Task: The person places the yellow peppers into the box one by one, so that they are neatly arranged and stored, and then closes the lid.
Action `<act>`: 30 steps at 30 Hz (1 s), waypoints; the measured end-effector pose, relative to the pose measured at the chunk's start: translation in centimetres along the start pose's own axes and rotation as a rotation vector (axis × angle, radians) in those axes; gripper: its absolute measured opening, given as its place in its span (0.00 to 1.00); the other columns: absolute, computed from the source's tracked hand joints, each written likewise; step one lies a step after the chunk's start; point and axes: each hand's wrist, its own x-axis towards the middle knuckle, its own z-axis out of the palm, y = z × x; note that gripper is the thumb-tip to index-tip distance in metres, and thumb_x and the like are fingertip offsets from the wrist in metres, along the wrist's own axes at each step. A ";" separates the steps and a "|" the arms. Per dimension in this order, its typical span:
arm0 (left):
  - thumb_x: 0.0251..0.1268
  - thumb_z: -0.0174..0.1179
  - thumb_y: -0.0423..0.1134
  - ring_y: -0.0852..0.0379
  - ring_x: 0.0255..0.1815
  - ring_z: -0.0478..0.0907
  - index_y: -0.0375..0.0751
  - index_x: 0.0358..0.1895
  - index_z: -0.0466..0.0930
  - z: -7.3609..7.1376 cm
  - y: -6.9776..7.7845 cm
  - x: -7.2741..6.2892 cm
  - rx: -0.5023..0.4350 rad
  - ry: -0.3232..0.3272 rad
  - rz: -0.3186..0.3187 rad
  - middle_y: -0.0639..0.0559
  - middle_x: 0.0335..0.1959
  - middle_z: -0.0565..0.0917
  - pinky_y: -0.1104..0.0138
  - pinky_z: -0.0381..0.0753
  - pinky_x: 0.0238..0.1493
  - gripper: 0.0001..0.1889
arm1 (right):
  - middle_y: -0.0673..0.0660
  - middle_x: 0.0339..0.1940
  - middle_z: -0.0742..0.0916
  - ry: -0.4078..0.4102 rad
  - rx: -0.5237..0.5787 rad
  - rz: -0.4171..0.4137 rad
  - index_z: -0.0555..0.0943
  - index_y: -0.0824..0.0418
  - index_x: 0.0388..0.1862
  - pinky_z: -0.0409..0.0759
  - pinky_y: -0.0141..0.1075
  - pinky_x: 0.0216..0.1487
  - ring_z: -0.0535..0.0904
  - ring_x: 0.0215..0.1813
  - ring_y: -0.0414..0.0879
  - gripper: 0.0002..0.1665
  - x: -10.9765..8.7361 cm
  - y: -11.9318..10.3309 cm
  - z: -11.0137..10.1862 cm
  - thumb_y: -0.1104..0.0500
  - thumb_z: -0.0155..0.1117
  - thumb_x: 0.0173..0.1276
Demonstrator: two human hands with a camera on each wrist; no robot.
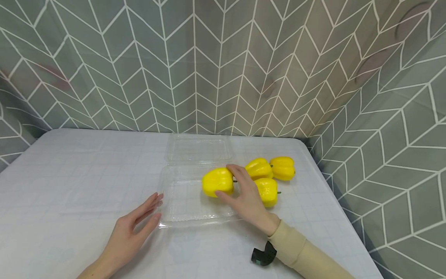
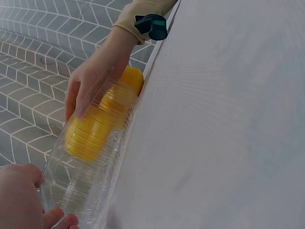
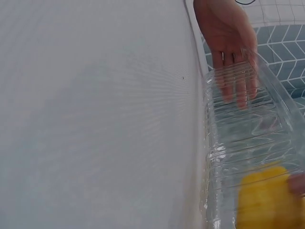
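Blocky yellow bell pepper [image 1: 216, 182], in wide pinch of right hand [image 1: 249, 199], over clear hinged plastic container [image 1: 182, 203]; open room leftward, 3 more yellow peppers [image 1: 267, 192] rightward; left hand [image 1: 128, 231] empty, fingers nearly straight, at left rim [image 1: 163, 181].

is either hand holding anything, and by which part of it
The right hand holds a yellow pepper by its sides near the stem end. The left hand is at the left edge of the clear container, with no visible grip.

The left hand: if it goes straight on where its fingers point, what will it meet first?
The left hand would probably first meet the left wall of the clear rectangular plastic container; depth leaves actual contact unclear.
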 end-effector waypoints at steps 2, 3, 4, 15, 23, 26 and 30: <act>0.70 0.62 0.34 0.71 0.59 0.79 0.43 0.73 0.69 0.0 0.0 0.0 -0.002 -0.002 -0.001 0.53 0.63 0.82 0.86 0.72 0.60 0.28 | 0.52 0.69 0.75 -0.008 -0.012 -0.001 0.70 0.57 0.71 0.78 0.47 0.67 0.74 0.67 0.49 0.43 0.0 0.0 0.1 0.47 0.76 0.61; 0.70 0.62 0.34 0.71 0.59 0.79 0.43 0.73 0.69 0.0 0.0 0.0 -0.005 -0.003 0.001 0.53 0.63 0.82 0.85 0.72 0.60 0.28 | 0.52 0.69 0.75 -0.014 -0.018 0.003 0.70 0.57 0.71 0.77 0.47 0.67 0.74 0.68 0.49 0.43 0.0 -0.1 0.1 0.47 0.76 0.61; 0.70 0.62 0.34 0.71 0.59 0.79 0.43 0.73 0.69 0.0 0.0 0.0 -0.008 -0.003 0.004 0.53 0.63 0.82 0.85 0.72 0.60 0.29 | 0.53 0.69 0.75 -0.017 -0.022 0.000 0.69 0.58 0.72 0.77 0.48 0.68 0.73 0.68 0.50 0.43 0.0 -0.1 0.1 0.47 0.76 0.61; 0.70 0.63 0.34 0.72 0.59 0.78 0.43 0.73 0.69 -0.1 0.1 -0.1 0.001 -0.004 -0.008 0.53 0.63 0.82 0.87 0.71 0.60 0.29 | 0.55 0.73 0.73 -0.092 -0.106 0.023 0.67 0.60 0.74 0.70 0.47 0.74 0.70 0.73 0.51 0.45 0.0 -0.2 0.3 0.47 0.74 0.63; 0.70 0.63 0.33 0.71 0.58 0.79 0.42 0.72 0.69 0.1 0.1 0.0 0.003 0.000 0.002 0.52 0.63 0.82 0.87 0.71 0.60 0.28 | 0.56 0.76 0.70 -0.117 -0.131 0.039 0.64 0.59 0.77 0.63 0.48 0.79 0.64 0.77 0.52 0.46 -0.1 -0.1 0.3 0.47 0.72 0.65; 0.70 0.62 0.34 0.72 0.58 0.78 0.43 0.72 0.69 0.1 0.1 -0.1 0.012 -0.002 -0.002 0.53 0.63 0.82 0.87 0.70 0.60 0.28 | 0.56 0.77 0.69 -0.111 -0.138 0.031 0.63 0.60 0.77 0.63 0.48 0.79 0.64 0.77 0.53 0.46 -0.2 -0.1 0.3 0.48 0.71 0.66; 0.70 0.63 0.34 0.72 0.58 0.78 0.43 0.73 0.69 0.1 0.1 0.0 0.012 -0.002 0.002 0.53 0.62 0.82 0.87 0.70 0.60 0.29 | 0.55 0.77 0.69 -0.109 -0.146 0.033 0.63 0.60 0.77 0.62 0.47 0.79 0.63 0.77 0.51 0.45 -0.2 0.0 0.4 0.50 0.71 0.66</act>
